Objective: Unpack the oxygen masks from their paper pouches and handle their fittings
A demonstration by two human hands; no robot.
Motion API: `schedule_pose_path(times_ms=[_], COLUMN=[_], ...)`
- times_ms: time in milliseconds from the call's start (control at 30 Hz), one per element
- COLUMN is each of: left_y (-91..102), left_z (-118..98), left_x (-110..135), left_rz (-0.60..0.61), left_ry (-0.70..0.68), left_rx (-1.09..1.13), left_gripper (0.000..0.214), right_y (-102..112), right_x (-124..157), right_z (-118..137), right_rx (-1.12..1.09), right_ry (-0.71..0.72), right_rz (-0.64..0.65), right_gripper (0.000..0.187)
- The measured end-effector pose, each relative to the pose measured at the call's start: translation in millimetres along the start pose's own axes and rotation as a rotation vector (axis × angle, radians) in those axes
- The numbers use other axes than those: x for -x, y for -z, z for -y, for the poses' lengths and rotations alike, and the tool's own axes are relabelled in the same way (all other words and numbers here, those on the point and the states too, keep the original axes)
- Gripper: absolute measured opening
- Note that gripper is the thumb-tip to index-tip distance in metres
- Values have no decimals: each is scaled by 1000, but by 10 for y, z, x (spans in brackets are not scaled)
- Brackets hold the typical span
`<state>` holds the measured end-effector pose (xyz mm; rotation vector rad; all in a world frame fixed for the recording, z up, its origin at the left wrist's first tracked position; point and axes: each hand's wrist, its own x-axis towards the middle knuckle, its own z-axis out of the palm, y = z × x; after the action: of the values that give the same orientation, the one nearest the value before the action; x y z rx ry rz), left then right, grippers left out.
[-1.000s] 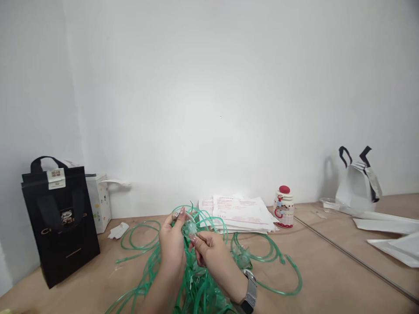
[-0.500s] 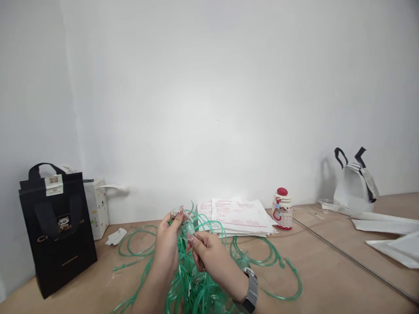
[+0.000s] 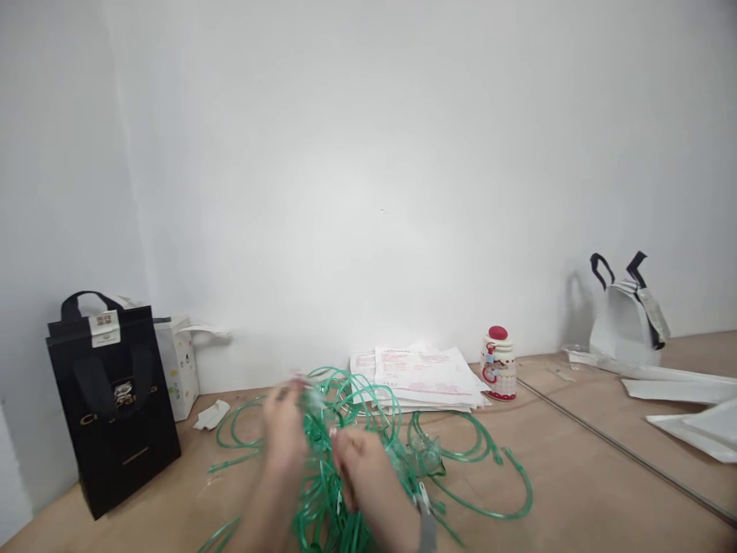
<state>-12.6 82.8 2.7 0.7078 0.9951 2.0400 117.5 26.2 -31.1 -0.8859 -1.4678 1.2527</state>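
My left hand (image 3: pixel 284 422) is smeared by motion, its fingers closed around the edge of a clear plastic oxygen mask (image 3: pixel 315 399) above the pile. To its right, my right hand (image 3: pixel 364 467) is also blurred; its thumb and fingers are pinched together, and what lies between them I cannot make out. Beneath and between both hands spreads a tangled heap of green tubing (image 3: pixel 322 491) with clear mask parts in it. Another clear mask (image 3: pixel 427 455) rests at the heap's right side, beside my right wrist.
Behind the heap lies a stack of printed white packets (image 3: pixel 423 376). A red-topped jar (image 3: pixel 499 365) stands beside it, and a thin metal rod (image 3: pixel 622 447) runs to the right edge. At left are a black bag (image 3: pixel 115 407), a white box (image 3: pixel 181 369) and a crumpled tissue (image 3: pixel 212 415).
My hands have drawn apart, the left one moving a little left and down with the mask. My right hand has dropped slightly. The view has shifted a little.
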Motion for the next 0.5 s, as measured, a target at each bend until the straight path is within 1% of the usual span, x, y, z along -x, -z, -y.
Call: schedule_pose_path(times_ms=[67,100,133,167,200,233,300,367,433,500], left_y=[171,226,250,240,200,137,-12,-134,-200,-223], left_z=[-233,-347,-442,-510,-549,-563,-543,-514,-508,-516], left_x=[-147,-198,-223,-219,-186,-128,32,198,329,415], left_rz=[-172,-238,-269,-255,-202,-124,59,235,387,539], left_ry=[-55,-92,-139,-175,-197,-205,-173,-116,-64,-69], left_rx=[42,72,104,126,138,139,104,33,-55,-208], left_gripper=[20,18,16,16,15,16,24,31,32,27], right_y=[-43,-49,-38,-8,44,115,300,511,707,857], right_x=[105,136,148,141,116,79,-20,-133,-253,-368], right_z=[8,35,78,132,195,260,383,471,500,472], right_rx=[181,225,232,218,199,184,181,189,199,308], right_ry=[132,168,207,232,258,284,320,337,354,386], right_rz=[4,-2,-29,-71,-124,-180,-275,-332,-374,-413], right_gripper=[60,59,57,56,54,52,49,50,55,56])
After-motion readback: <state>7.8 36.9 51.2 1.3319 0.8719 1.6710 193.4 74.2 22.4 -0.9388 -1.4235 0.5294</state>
